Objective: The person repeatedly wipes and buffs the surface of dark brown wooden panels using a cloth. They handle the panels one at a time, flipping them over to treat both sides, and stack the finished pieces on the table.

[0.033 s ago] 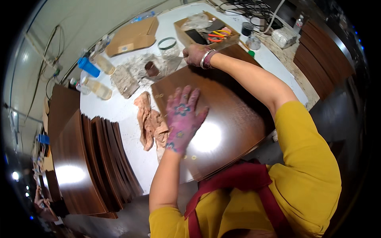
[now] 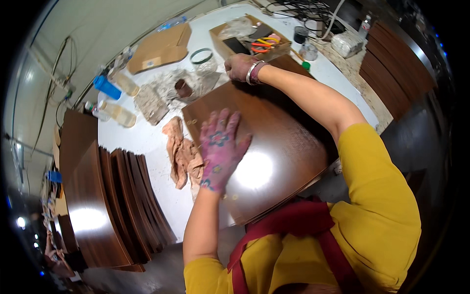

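A glossy dark-brown wood panel [image 2: 289,127] lies on the white table in front of me, with other panel edges showing beneath its near side. My left hand [image 2: 220,147], in a purple flower-patterned covering, rests flat near the panel's left end, fingers stretched out. At the far edge my right hand [image 2: 241,67] is closed, its fingers curled down and mostly hidden; what they grip does not show. A silver bracelet [image 2: 251,73] circles that wrist. Beside my left hand lies a crumpled peach cloth [image 2: 181,152]. Small pale rings [image 2: 235,197] mark the panel's left end.
Several brown panels [image 2: 88,196] lean at the left. Beyond the panel stand a tool box [image 2: 220,44] with orange-handled pliers, a tape roll [image 2: 201,56], a brown cup [image 2: 183,88], a dusty block [image 2: 152,105] and bottles [image 2: 117,113]. More panels [image 2: 391,68] are stacked at right.
The view has shifted slightly, so the table and its objects sit a little further left. My left hand stays flat on the panel; my right hand remains closed at the far edge.
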A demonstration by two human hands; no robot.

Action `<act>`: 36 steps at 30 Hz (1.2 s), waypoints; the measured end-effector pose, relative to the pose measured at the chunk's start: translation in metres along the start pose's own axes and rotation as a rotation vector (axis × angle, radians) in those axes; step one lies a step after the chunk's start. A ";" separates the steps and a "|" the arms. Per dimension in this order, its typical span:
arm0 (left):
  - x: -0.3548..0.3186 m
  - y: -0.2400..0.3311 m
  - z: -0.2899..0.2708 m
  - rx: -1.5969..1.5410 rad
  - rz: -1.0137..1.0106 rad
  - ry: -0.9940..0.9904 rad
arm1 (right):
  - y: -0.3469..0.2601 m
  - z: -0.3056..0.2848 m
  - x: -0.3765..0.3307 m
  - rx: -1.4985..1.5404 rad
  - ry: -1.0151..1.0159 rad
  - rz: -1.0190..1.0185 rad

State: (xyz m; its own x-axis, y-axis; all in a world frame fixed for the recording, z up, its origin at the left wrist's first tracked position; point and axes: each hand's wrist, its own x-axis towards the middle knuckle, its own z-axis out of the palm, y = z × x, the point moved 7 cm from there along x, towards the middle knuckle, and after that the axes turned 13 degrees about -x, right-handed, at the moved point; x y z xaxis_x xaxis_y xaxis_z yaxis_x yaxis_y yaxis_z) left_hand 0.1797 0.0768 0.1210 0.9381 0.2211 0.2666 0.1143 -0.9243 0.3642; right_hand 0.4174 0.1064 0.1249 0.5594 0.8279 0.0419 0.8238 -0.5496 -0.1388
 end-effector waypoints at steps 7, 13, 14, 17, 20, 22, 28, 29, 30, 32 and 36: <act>0.003 0.009 -0.002 0.034 -0.046 -0.011 | 0.103 -0.018 -0.019 -0.010 0.083 0.023; 0.007 0.012 0.001 0.056 -0.082 -0.019 | 0.183 -0.023 -0.030 0.004 0.208 0.093; 0.009 0.013 0.002 0.061 -0.075 -0.017 | 0.200 -0.020 -0.029 -0.001 0.275 0.082; 0.006 0.009 0.002 0.087 -0.055 -0.016 | 0.200 -0.048 -0.055 -0.044 0.155 0.149; 0.011 0.013 0.003 0.100 -0.060 -0.041 | 0.259 -0.010 -0.052 0.118 0.156 0.265; 0.010 0.015 0.003 0.097 -0.088 -0.065 | 0.264 -0.007 -0.074 0.460 0.120 0.370; 0.012 0.017 0.002 0.112 -0.089 -0.071 | 0.251 0.003 -0.062 0.619 0.257 0.277; 0.014 0.017 0.003 0.115 -0.080 -0.071 | 0.252 0.007 -0.060 0.620 0.273 0.271; 0.012 0.015 0.003 0.116 -0.080 -0.070 | 0.246 0.006 -0.061 0.621 0.282 0.259; 0.011 0.015 0.003 0.101 -0.078 -0.063 | 0.241 0.004 -0.061 0.537 0.253 0.260; 0.011 0.014 0.004 0.089 -0.087 -0.052 | 0.225 -0.016 -0.082 0.458 0.189 0.242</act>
State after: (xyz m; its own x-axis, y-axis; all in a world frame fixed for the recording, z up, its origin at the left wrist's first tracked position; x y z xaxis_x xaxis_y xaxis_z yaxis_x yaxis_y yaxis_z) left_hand 0.1929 0.0652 0.1257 0.9388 0.2876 0.1897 0.2227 -0.9266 0.3029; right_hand 0.5588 -0.0869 0.1057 0.7697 0.6257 0.1265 0.5686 -0.5819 -0.5815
